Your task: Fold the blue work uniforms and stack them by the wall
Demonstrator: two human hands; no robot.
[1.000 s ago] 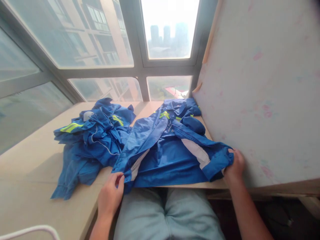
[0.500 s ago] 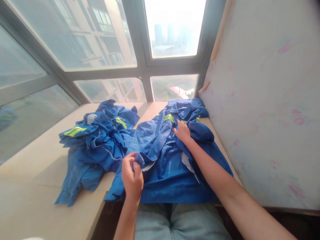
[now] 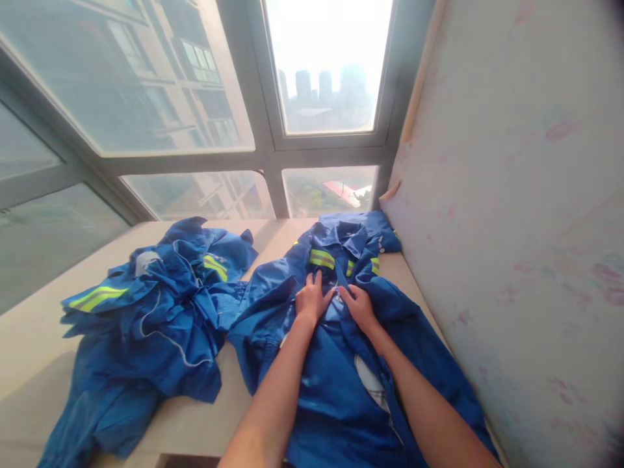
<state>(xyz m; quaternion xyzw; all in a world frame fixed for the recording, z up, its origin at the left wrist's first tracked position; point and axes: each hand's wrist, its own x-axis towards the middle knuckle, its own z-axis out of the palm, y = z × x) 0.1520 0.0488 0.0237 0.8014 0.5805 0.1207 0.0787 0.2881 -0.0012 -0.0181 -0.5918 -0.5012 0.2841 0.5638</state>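
Observation:
A blue work jacket (image 3: 336, 383) with yellow-green reflective stripes lies spread in front of me, its collar toward the window. My left hand (image 3: 311, 300) rests on the chest of the jacket below a stripe, fingers apart. Just right of it, my right hand (image 3: 359, 307) pinches the jacket's front edge near the middle, and its fingertips are partly hidden by the cloth. A white lining patch shows below the right hand.
A second, crumpled blue garment (image 3: 160, 325) with reflective stripes lies to the left on the pale ledge (image 3: 29, 383). More folded blue cloth (image 3: 385, 227) sits behind the collar. Windows stand ahead and a patterned wall (image 3: 517, 260) rises close on the right.
My left hand has let go of the jacket's left front edge and moved up and right onto the chest. That front panel now lies more closed. My right hand is still at the front edge.

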